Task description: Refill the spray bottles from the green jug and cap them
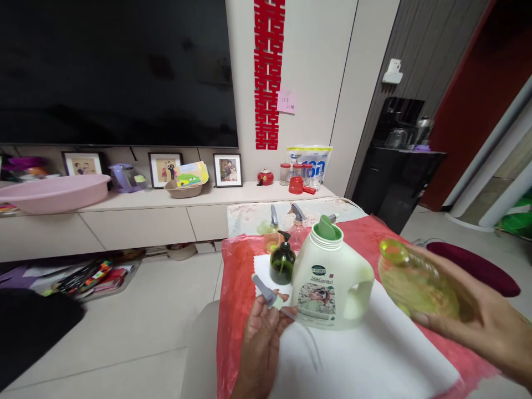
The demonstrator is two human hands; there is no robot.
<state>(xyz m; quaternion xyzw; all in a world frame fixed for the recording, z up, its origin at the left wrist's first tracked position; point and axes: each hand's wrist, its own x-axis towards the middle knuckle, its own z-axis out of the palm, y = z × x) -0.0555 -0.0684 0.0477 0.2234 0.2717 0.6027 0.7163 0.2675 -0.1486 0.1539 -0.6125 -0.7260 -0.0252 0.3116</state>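
Note:
My left hand (261, 338) pinches a grey spray trigger head (266, 291), whose thin clear tube trails down to the right over a white sheet (353, 366). At the right, my right hand (469, 310) is wrapped around a yellow-green see-through bottle (415, 282), tilted, with its mouth toward the upper left. Between the hands stands a large pale green detergent jug (320, 277) with a green spout (327, 228) showing in its neck. Close behind my left hand is a dark green pump bottle (282, 263), upright. The bottle in my right hand is slightly blurred.
Two spray bottles with grey triggers, one orange (272, 238) and one pink (297, 230), stand behind the pump bottle. Red plastic sheeting (236, 288) covers the table. Beyond is a low cabinet (137, 224) with a pink basin (54, 194), photo frames and jars.

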